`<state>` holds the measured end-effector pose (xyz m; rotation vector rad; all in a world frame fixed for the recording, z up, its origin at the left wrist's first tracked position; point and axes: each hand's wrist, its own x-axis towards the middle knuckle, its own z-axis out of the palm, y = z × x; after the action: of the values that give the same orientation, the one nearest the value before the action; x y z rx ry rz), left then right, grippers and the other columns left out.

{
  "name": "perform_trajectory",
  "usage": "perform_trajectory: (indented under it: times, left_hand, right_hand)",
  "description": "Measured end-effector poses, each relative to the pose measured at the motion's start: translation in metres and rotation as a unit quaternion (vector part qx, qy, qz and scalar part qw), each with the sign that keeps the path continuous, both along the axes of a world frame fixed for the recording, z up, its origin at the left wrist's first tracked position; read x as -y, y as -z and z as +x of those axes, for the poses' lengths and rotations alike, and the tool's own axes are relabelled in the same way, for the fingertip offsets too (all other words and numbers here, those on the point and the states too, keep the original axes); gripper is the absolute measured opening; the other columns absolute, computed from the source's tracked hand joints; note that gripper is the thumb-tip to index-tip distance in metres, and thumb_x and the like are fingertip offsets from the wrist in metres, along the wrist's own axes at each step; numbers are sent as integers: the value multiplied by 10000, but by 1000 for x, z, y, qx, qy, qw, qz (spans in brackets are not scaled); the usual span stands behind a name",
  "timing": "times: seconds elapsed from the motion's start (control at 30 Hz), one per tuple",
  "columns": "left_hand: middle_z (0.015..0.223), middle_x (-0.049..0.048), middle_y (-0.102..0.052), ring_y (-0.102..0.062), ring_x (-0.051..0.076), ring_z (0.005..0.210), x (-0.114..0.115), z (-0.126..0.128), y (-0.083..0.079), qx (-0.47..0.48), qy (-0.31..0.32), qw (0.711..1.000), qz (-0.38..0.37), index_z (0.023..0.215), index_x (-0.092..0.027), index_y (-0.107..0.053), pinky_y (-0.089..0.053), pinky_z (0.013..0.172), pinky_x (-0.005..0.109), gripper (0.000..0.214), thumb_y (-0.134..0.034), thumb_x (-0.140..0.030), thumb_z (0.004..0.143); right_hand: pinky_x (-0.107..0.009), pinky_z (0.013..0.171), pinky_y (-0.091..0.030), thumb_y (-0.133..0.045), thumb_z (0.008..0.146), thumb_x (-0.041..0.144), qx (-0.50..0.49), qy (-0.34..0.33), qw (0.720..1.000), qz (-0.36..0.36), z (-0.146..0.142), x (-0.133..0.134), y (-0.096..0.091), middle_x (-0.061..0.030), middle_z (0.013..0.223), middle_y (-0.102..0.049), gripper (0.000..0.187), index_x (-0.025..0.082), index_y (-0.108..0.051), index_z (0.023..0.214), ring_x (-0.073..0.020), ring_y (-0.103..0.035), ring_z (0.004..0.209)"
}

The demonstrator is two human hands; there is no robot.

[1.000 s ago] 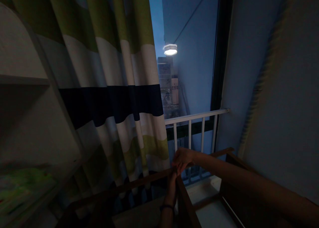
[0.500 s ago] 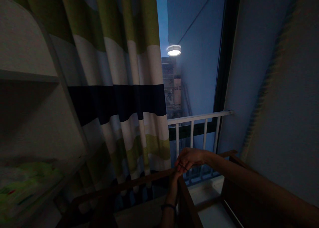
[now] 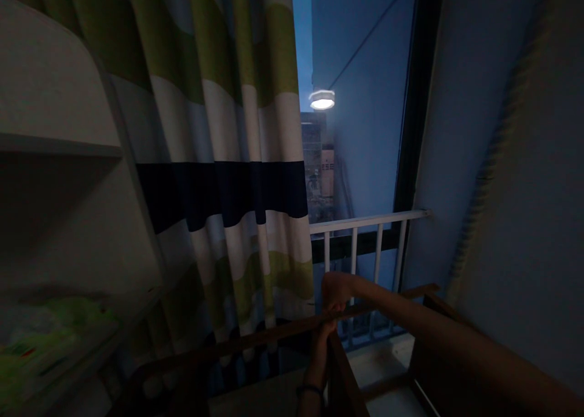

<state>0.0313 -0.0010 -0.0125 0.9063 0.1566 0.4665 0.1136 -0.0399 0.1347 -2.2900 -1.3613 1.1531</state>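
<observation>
The room is dim. A dark wooden frame (image 3: 255, 339) with a top rail and a cross piece stands low in the head view. My left hand (image 3: 323, 338), a dark band on its wrist, reaches up from below and closes on the frame where the rail meets the cross piece. My right hand (image 3: 337, 289) comes in from the right with its arm across the frame. It sits just above the rail with its fingers curled down, touching my left hand's fingertips. What those fingers pinch is too dark to make out.
A striped curtain (image 3: 219, 149) of green, white and navy hangs left of the window. A white railing (image 3: 365, 234) runs along the window bottom, with a lit lamp (image 3: 322, 99) outside. White shelves (image 3: 59, 149) stand at left, and a wall (image 3: 502, 161) at right.
The view has shifted slightly left and up. My right hand has curled tighter and settled closer to the rail, while my left hand stays at the frame's junction.
</observation>
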Motion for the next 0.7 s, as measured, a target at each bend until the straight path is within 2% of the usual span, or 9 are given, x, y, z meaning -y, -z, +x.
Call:
perform_trajectory:
  times: [0.1, 0.17, 0.23, 0.3, 0.37, 0.47, 0.53, 0.6, 0.7]
  left_hand:
    - [731, 54, -670, -577, 247, 904, -1, 2, -1, -9, -1, 1000, 4, 631, -181, -682, -378, 903, 342, 205, -662, -353, 521]
    - [711, 54, -664, -583, 243, 851, -1, 3, -2, -17, 0, 1000, 7, 620, -174, -677, -394, 873, 345, 226, -672, -363, 496]
    - [715, 58, -663, -584, 234, 818, 0, 3, -4, -16, 2, 1000, 9, 617, -160, -680, -399, 861, 339, 251, -674, -372, 482]
    - [759, 66, -669, -582, 228, 835, 2, 2, -6, -1, 10, 1000, 10, 646, -148, -690, -393, 872, 325, 275, -662, -376, 495]
    - [751, 61, -663, -575, 214, 804, 2, 1, -6, 5, 8, 1000, 14, 635, -145, -685, -403, 838, 312, 261, -659, -363, 495]
    - [644, 24, -625, -529, 175, 665, 2, -1, -3, -19, -26, 999, 11, 581, -154, -657, -408, 711, 298, 226, -675, -351, 471]
    - [604, 7, -599, -499, 160, 624, 2, -2, 0, -38, -48, 998, 3, 574, -160, -647, -393, 665, 291, 234, -688, -359, 459]
    - [612, 2, -594, -489, 154, 622, 1, -4, 3, -52, -59, 997, 1, 600, -161, -652, -383, 651, 284, 251, -698, -361, 454]
    - [612, -5, -585, -477, 141, 607, 1, -6, 3, -68, -62, 996, 5, 616, -159, -652, -377, 641, 271, 263, -700, -363, 456]
  right_hand:
    - [-174, 468, -458, -602, 801, 45, -6, 41, 999, -19, -4, 0, -6, 76, 494, -508, 54, 90, -582, 777, -70, -512, 427]
    - [-173, 456, -455, -604, 747, -14, -20, 55, 998, -11, -7, 5, -12, 90, 457, -499, 262, 77, -559, 988, -82, -509, 404]
    - [-170, 438, -452, -614, 714, -26, -37, 58, 998, 8, -10, 12, -16, 104, 453, -504, 522, 81, -436, 1193, -87, -499, 387]
    - [-163, 427, -448, -625, 699, -18, -51, 56, 997, 35, -11, 18, -17, 110, 479, -517, 659, 106, -338, 1278, -86, -502, 392]
    - [-164, 428, -449, -627, 702, 5, -60, 52, 995, 61, -10, 23, -14, 96, 516, -534, 601, 115, -389, 1242, -89, -521, 414]
    - [-172, 449, -456, -617, 730, 68, -61, 49, 993, 88, -3, 27, -5, 41, 557, -561, 233, 79, -571, 958, -99, -552, 460]
    - [-172, 459, -457, -607, 759, 131, -55, 47, 992, 105, 2, 30, 2, 10, 567, -571, 60, 76, -589, 774, -99, -557, 477]
    - [-167, 446, -445, -568, 803, 194, -47, 42, 991, 118, 5, 37, 6, -2, 563, -568, 153, 79, -583, 702, -92, -542, 461]
    - [-161, 393, -392, -474, 856, 220, -26, 28, 991, 126, 7, 50, 5, 9, 542, -554, 219, 73, -613, 773, -73, -477, 389]
